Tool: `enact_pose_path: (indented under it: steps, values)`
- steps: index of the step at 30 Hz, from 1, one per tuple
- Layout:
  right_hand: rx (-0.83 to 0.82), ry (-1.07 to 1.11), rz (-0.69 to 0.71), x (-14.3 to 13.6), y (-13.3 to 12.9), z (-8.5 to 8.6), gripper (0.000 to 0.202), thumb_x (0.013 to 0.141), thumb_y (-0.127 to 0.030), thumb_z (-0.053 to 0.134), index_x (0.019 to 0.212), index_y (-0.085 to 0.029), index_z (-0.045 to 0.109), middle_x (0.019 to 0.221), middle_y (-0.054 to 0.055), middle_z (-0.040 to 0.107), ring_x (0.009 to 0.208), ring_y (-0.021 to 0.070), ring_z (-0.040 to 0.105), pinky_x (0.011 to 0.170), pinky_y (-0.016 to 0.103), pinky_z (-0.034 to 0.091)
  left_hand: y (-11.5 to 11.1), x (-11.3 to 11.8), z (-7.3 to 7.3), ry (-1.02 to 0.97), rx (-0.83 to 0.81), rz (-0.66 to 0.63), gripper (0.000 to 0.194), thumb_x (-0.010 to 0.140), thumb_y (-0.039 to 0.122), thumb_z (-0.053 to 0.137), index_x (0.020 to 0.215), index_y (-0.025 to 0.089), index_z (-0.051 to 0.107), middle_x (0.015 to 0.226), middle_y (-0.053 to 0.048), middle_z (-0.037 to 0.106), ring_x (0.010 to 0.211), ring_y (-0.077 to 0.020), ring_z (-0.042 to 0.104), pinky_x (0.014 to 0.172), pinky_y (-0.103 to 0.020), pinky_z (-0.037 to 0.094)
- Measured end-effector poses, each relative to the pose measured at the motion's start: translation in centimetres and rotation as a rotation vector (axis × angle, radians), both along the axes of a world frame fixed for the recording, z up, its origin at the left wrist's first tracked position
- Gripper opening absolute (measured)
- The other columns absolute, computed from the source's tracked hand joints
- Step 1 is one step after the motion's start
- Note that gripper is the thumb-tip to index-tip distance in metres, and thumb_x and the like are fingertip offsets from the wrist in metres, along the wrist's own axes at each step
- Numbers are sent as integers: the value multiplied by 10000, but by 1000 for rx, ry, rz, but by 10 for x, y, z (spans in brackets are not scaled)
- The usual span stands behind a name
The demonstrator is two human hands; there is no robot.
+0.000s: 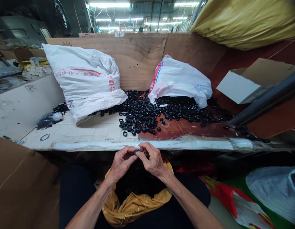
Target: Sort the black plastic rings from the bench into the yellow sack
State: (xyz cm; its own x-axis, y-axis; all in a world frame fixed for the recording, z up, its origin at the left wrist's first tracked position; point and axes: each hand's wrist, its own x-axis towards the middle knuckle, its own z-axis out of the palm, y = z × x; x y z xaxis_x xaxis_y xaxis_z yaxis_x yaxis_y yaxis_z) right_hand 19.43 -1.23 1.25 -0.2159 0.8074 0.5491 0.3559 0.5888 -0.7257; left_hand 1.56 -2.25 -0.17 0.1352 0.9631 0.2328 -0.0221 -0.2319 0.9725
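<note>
My left hand (pixel 122 162) and my right hand (pixel 152 159) meet just in front of the bench edge, fingertips pinched together. Between them is a small black ring-shaped part (pixel 136 152), mostly covered by the fingers, and both hands grip it. Below my hands a yellow woven sack (pixel 138 205) stands open between my legs, with dark pieces inside. Ahead on the bench lies a spread pile of small black ring-shaped parts (pixel 142 114), a few of them loose near the front edge.
Two white woven sacks, a left one (pixel 87 73) and a right one (pixel 183 78), lean against the plywood back board (pixel 138 63), parts around their mouths. A cardboard box (pixel 240 84) and a dark metal bar (pixel 264 100) are at right. White tape (pixel 102 145) covers the bench edge.
</note>
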Motion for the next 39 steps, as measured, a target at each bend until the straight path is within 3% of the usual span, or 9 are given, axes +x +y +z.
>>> enact_pose_path:
  steps: [4,9,13,17,22,31,33,35,39]
  values:
    - [64,9,72,-3,-3,-4,121,962,-187,528,977,-200,648,895,64,645,825,190,624,768,307,516,-4,0,-4,-6,-23,17,196,834,284,753,995,183,704,971,-54,707,884,-177,675,799,-279,565]
    - [-152,17,-81,-9,-11,-12,182,980,-259,537,832,-191,619,705,3,602,606,137,552,618,250,466,-7,-2,-7,177,186,63,165,885,232,693,1044,198,722,1077,-74,711,1034,-205,671,947,-331,534]
    - [-87,47,1,-8,-17,-8,128,949,-259,555,980,-184,653,842,43,650,704,159,600,693,269,499,-10,-3,-7,115,77,30,171,884,249,700,1044,189,708,1007,-64,712,922,-190,688,850,-303,564]
    - [-279,88,-11,-6,-18,-5,162,963,-278,534,876,-195,643,652,-11,593,532,127,546,535,236,442,-12,-4,-5,163,97,48,164,874,253,710,1023,186,724,1034,-74,718,987,-210,680,904,-323,554]
    - [-238,125,23,-8,-20,-6,143,923,-273,551,956,-191,664,777,28,648,645,155,609,645,275,486,-12,-4,-2,97,-6,7,204,874,276,715,1045,167,693,966,-69,727,853,-190,705,768,-289,591]
    - [-1002,586,50,-24,-34,-14,186,784,-366,580,724,-194,545,563,-32,536,453,116,476,511,274,471,-19,-15,-26,589,628,11,348,946,70,521,1249,221,601,1181,-108,701,1091,-201,698,911,-329,592]
    - [-917,368,33,-14,-32,-13,183,803,-348,553,701,-196,558,571,-17,545,473,131,496,527,278,461,-17,-21,-13,652,609,-88,306,946,100,539,1220,216,610,1177,-108,696,1078,-198,696,898,-316,589]
    - [-624,51,-80,3,-20,-8,172,832,-317,552,730,-192,611,632,14,589,564,163,558,591,286,459,-8,-27,5,696,513,-118,214,926,187,608,1136,210,638,1138,-94,694,1020,-199,700,876,-314,583]
    - [-102,-320,-408,37,32,1,205,903,-235,500,1006,-161,661,1005,123,640,846,226,629,744,317,478,35,-36,33,816,267,346,170,882,291,643,1007,177,657,915,-55,679,761,-192,681,749,-328,557]
